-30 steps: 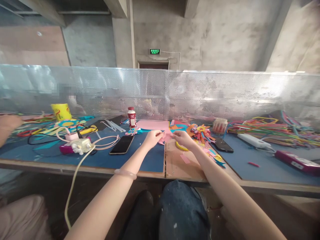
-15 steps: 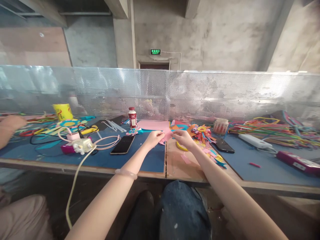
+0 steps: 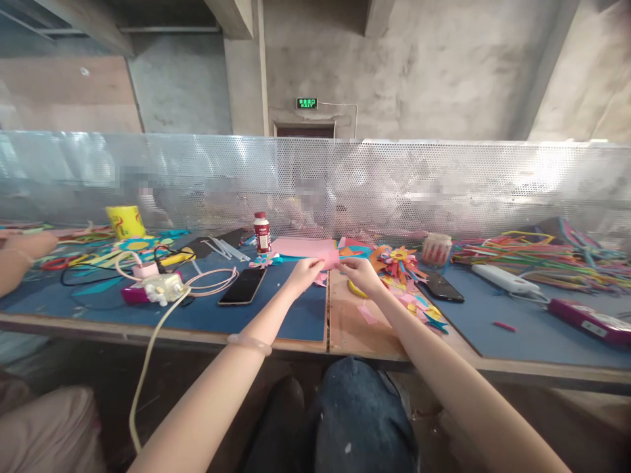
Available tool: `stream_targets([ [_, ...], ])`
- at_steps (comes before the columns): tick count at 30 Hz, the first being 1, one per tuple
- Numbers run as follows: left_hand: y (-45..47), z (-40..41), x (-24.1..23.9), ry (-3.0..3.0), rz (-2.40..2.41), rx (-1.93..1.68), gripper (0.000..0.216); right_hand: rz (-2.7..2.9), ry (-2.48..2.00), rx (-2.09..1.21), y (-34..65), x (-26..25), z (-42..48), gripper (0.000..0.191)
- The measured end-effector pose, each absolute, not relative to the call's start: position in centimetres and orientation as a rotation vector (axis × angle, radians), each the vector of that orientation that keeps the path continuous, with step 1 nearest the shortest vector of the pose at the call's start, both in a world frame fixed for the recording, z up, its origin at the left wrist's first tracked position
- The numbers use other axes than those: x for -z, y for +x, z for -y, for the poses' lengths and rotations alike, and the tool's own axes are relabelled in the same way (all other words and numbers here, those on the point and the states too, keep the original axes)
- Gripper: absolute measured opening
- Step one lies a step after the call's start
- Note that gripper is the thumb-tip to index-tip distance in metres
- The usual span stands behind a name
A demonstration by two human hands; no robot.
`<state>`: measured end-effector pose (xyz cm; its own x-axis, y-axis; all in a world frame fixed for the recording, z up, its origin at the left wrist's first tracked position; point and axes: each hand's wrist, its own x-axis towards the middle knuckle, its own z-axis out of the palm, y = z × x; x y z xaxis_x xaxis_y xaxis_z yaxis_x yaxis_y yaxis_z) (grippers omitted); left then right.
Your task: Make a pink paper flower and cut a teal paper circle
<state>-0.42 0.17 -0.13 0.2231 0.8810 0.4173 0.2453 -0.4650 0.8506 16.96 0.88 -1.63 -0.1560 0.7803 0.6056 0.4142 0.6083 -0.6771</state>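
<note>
Head view: person seated at the bench (image 3: 352, 334), both arms stretched forward. Left hand (image 3: 305, 272) has thumb and fingers pinched on a small pink paper (image 3: 332, 259); right hand (image 3: 361, 270) pinches the same piece from the other side. So the pink paper sits between the two hands, held up over the bench; from here I can't really make out whether it's folded. Flat pink sheet (image 3: 303, 247) just behind the left hand.

Nearest the right hand: paper flower (image 3: 399, 261) in orange and mixed colours, beyond it to the right; yellow curved item (image 3: 355, 289) partly behind the wrist; loose paper scraps (image 3: 419, 305) beside the forearm. Left of the left hand, a black phone (image 3: 242, 286) lies flat, a red-and-white bottle (image 3: 262, 235) stands upright behind it, small blue-and-pink flower (image 3: 265, 260) close by. Further right: clear jar (image 3: 436, 250), second phone (image 3: 444, 287), heap of coloured strips (image 3: 517, 253). Far left, a yellow tub (image 3: 125, 222) and another person's hand (image 3: 37, 244), blurred.
</note>
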Motion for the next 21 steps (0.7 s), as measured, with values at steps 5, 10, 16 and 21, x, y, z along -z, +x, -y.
stream_targets([
  [5, -0.4, -0.1, 0.1, 1.785, -1.027, -1.236, 0.03, 1.767, -1.052, -0.28, 16.6, 1.7, -1.0, 0.04],
  [10, -0.3, -0.4, 0.3, 1.697, -0.983, -1.212, 0.034, 1.821, -1.176, -0.049, 16.2, 1.8, -0.4, 0.035],
  [16, -0.3, -0.8, 0.5, 1.584, -0.921, -1.193, 0.035, 1.935, -1.339, 0.259, 15.6, 1.7, 0.7, 0.032],
  [21, -0.4, -1.0, 0.5, 1.518, -0.866, -1.194, 0.036, 2.048, -1.449, 0.446, 14.9, 1.7, 1.6, 0.042],
])
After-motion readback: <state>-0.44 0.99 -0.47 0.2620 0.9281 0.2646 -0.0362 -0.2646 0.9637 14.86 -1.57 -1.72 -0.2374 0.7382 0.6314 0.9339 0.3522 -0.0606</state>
